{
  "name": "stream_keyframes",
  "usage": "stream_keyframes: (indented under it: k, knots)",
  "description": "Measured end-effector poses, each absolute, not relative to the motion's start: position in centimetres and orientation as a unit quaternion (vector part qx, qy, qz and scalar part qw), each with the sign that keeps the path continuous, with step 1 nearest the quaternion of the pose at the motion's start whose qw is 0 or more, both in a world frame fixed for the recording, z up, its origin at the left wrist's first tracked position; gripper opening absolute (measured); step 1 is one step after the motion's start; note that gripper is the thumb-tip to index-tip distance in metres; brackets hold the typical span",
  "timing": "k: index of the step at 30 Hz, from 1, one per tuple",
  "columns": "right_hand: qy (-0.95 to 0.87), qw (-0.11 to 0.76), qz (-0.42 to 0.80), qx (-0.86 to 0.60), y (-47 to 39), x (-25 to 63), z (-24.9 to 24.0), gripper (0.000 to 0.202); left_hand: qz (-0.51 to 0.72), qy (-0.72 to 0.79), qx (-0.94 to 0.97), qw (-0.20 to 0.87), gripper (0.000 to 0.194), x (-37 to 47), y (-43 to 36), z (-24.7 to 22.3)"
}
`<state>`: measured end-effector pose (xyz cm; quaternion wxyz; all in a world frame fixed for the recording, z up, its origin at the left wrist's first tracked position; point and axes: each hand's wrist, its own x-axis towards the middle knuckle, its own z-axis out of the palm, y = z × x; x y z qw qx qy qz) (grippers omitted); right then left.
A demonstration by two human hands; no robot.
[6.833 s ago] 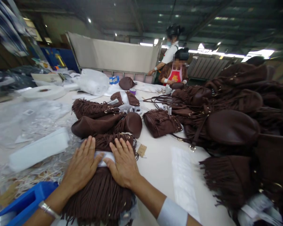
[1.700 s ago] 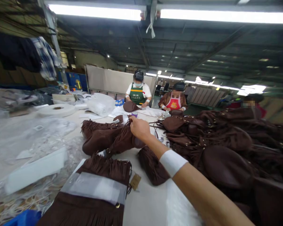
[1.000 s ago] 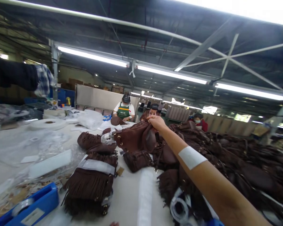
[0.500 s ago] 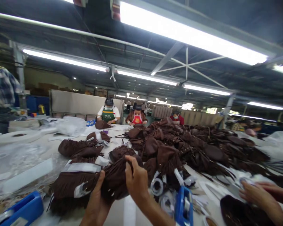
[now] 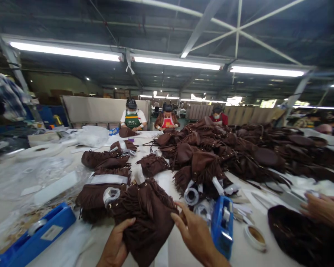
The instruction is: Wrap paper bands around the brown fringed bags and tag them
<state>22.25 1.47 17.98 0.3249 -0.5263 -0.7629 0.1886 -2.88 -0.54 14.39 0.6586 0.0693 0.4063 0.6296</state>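
Observation:
A dark brown fringed bag (image 5: 151, 218) is held low over the table, its fringe facing up. My left hand (image 5: 116, 239) grips its left side, thumb on top and the fingers hidden underneath. At the bag's right edge, my right hand (image 5: 196, 231) has its thumb and forefinger closed on the material. Just beyond lie more brown fringed bags wrapped with white strips (image 5: 110, 179), one with a clear plastic loop (image 5: 111, 195) on it. A blue tape dispenser (image 5: 223, 226) stands right of my right hand, and another blue tape dispenser (image 5: 41, 235) is at the left.
A large heap of brown bags (image 5: 211, 155) covers the right and back. A co-worker's hands (image 5: 324, 209) are at the far right near a dark bag (image 5: 292, 233). A tape roll (image 5: 255, 237) lies nearby. Plastic sheets (image 5: 36, 170) spread left. Several people sit opposite.
The bag in my hands has been turned and brought closer, its smooth side now at the lower right. My right hand has moved from the bag's top to its right edge. The view has tilted down.

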Motion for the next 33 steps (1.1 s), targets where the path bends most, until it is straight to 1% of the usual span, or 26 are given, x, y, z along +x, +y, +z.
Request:
stream_keyframes:
  k: [2,3,5,7,8,9,11,13,15,16,18,19,20,21,23,24,25,26,28,30,32,33]
  knots:
    - [-0.731,0.333,0.222,-0.552,3.4,23.2,18.4,0.062,0.628,0.413,0.075,0.655,0.056,-2.9,-0.8,14.3]
    - [-0.714,0.329,0.268,-0.557,4.4,23.6,18.4,0.068,0.619,0.42,0.073,0.66,0.056,-3.0,-0.9,14.2]
    - [-0.664,0.307,0.41,-0.545,6.4,24.0,17.7,0.078,0.578,0.438,0.061,0.686,0.053,-3.2,-1.1,13.8]
    - [-0.599,0.286,0.562,-0.494,7.6,23.9,16.4,0.08,0.526,0.452,0.045,0.719,0.048,-3.4,-1.4,13.2]
    - [-0.568,0.284,0.617,-0.464,7.8,23.7,15.4,0.08,0.504,0.459,0.041,0.73,0.046,-3.5,-1.6,12.7]
    - [-0.54,0.289,0.656,-0.44,7.8,23.5,14.3,0.081,0.487,0.466,0.041,0.737,0.045,-3.6,-1.7,12.3]
    - [-0.488,0.32,0.691,-0.427,6.9,22.9,11.4,0.083,0.469,0.484,0.058,0.736,0.046,-3.9,-1.9,11.2]
    - [-0.45,0.36,0.684,-0.447,5.5,22.7,8.3,0.082,0.466,0.505,0.097,0.72,0.051,-4.3,-1.7,9.8]
    - [-0.448,0.378,0.654,-0.479,4.0,23.2,5.8,0.077,0.453,0.52,0.14,0.711,0.052,-5.0,-1.4,8.1]
    - [-0.464,0.365,0.635,-0.499,3.5,23.7,5.1,0.076,0.434,0.527,0.162,0.713,0.051,-5.5,-1.3,7.2]
    - [-0.522,0.285,0.594,-0.542,3.4,24.9,5.1,0.075,0.39,0.563,0.201,0.7,0.055,-6.8,-1.1,5.6]
    - [-0.561,0.235,0.561,-0.561,3.9,25.3,5.8,0.074,0.378,0.606,0.223,0.664,0.06,-7.5,-0.9,5.1]
    - [-0.604,0.193,0.517,-0.576,4.6,25.7,6.8,0.07,0.374,0.659,0.256,0.6,0.067,-8.0,-0.8,5.0]
    - [-0.649,0.171,0.458,-0.583,5.6,25.7,8.1,0.063,0.372,0.713,0.304,0.511,0.074,-8.4,-0.6,5.1]
    - [-0.732,0.19,0.326,-0.568,8.0,24.9,10.5,0.047,0.34,0.77,0.435,0.32,0.077,-8.3,0.2,6.2]
    - [-0.762,0.187,0.29,-0.548,9.1,24.1,11.4,0.04,0.299,0.765,0.51,0.253,0.071,-7.8,0.8,7.0]
    - [-0.788,0.172,0.275,-0.523,10.1,23.1,12.0,0.037,0.241,0.748,0.577,0.225,0.062,-7.0,1.5,7.8]
    - [-0.811,0.148,0.272,-0.497,10.9,22.0,12.1,0.036,0.178,0.732,0.62,0.218,0.055,-6.1,2.3,8.6]
    - [-0.842,0.096,0.276,-0.453,11.6,19.9,11.3,0.037,0.067,0.71,0.666,0.216,0.053,-4.0,3.7,9.5]
    - [-0.855,0.068,0.268,-0.438,11.6,18.6,9.5,0.039,0.017,0.698,0.687,0.201,0.045,-2.3,4.7,9.4]
    - [-0.856,0.075,0.254,-0.445,11.1,18.1,7.7,0.037,0.009,0.69,0.699,0.19,0.032,-1.4,4.9,8.5]
    - [-0.855,0.085,0.247,-0.448,10.9,18.1,7.0,0.036,0.014,0.687,0.701,0.189,0.028,-1.3,4.8,8.0]
